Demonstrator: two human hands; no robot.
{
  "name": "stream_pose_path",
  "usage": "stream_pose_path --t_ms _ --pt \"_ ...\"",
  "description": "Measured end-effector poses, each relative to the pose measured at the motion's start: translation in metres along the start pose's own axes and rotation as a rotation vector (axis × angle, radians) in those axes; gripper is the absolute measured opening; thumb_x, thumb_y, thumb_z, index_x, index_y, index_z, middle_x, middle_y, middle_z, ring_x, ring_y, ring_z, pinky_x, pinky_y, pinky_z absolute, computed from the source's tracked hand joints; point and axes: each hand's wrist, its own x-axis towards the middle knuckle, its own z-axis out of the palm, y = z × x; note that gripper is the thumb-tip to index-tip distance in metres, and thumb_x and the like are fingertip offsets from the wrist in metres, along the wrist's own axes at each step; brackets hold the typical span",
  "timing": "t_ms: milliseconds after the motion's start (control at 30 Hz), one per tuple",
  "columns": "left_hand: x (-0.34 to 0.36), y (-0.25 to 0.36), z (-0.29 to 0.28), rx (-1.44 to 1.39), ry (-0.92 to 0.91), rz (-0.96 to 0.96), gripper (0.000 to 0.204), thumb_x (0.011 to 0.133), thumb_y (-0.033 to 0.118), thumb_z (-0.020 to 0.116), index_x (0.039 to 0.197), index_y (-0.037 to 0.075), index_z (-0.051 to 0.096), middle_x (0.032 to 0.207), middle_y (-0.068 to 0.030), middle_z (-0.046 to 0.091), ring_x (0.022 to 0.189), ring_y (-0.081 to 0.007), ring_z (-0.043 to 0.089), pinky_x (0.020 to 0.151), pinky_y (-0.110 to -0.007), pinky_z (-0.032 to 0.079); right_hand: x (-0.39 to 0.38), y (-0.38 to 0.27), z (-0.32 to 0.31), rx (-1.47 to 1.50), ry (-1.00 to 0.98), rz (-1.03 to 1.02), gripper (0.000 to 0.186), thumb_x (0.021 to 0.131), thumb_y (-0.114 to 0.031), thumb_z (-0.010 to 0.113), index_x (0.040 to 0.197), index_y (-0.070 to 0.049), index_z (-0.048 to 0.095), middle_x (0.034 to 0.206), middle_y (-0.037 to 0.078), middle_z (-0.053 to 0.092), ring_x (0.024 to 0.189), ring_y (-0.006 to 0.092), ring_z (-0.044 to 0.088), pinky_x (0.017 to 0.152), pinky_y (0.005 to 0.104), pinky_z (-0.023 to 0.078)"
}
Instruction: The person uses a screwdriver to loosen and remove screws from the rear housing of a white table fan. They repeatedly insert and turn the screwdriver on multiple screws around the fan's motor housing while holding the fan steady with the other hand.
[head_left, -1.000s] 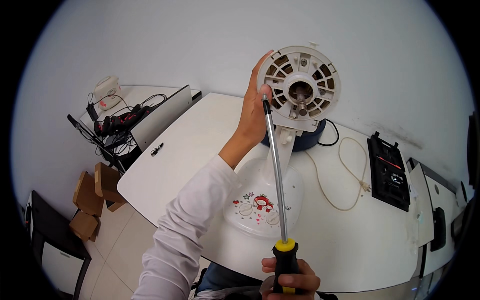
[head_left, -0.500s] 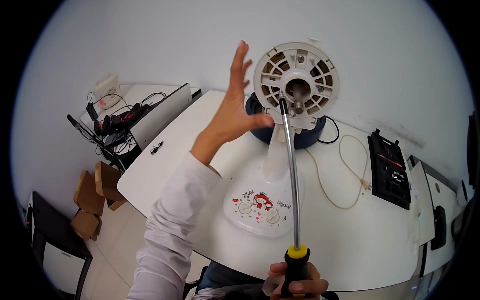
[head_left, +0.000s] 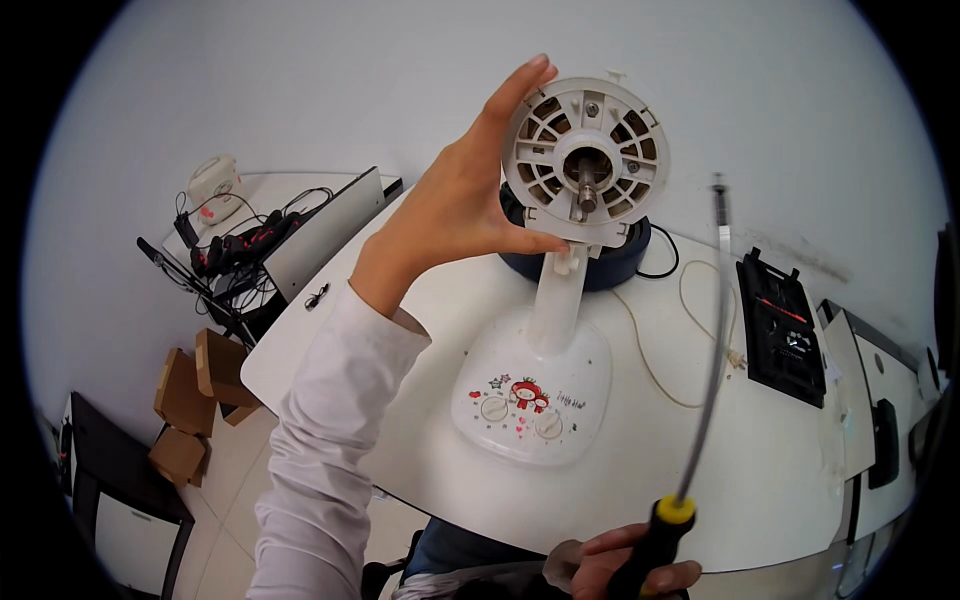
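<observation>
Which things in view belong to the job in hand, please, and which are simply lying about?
In use:
upright white plastic fan stand, the left hand at its round top
long steel screwdriver with black-and-yellow handle, in the right hand

Seemingly lying about:
brown cardboard boxes
small black cable
open black plastic case, possibly related

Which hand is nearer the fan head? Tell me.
Left: the left hand is at the fan head, along its left rim; the right hand, gripping the screwdriver handle, sits well below.
</observation>
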Motion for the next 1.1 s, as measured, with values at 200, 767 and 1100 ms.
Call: stream_pose_path --t_ms 200,767,1100 --pt "0.008 0.008 -0.005 -0.005 -0.045 -0.001 0.104 0.051 0.022 0.084 0.138 0.014 0.028 0.129 -0.011 0.048 0.112 -0.0331 0.051 0.093 -0.039 0.045 0.017 0.006 -0.029 -0.322 0.096 0.019 0.022 0.079 -0.006 0.062 0.098 -0.012 0.053 0.102 0.007 0.05 0.094 0.0354 0.059 0.068 0.0331 0.055" --pt "0.01 0.011 -0.013 -0.045 -0.055 -0.089 0.1 0.051 0.024 0.085 0.137 0.016 0.035 0.125 -0.0097 0.053 0.11 -0.0272 0.055 0.094 -0.039 0.045 0.176 0.148 -0.048 -0.542 -0.334 0.15 0.08 0.062 -0.01 0.08 0.134 -0.011 0.044 0.1 0.005 0.043 0.087 0.0161 0.048 0.073 0.0275 0.052" --pt "0.008 0.003 -0.012 -0.023 -0.091 -0.047 0.111 0.046 0.024 0.088 0.14 0.016 0.028 0.129 -0.0071 0.048 0.111 -0.0247 0.054 0.094 -0.041 0.046 0.19 0.167 -0.049 -0.548 -0.448 0.079 0.101 0.053 -0.032 0.084 0.14 -0.019 0.035 0.087 0.003 0.046 0.076 0.0181 0.045 0.067 0.0274 0.043"
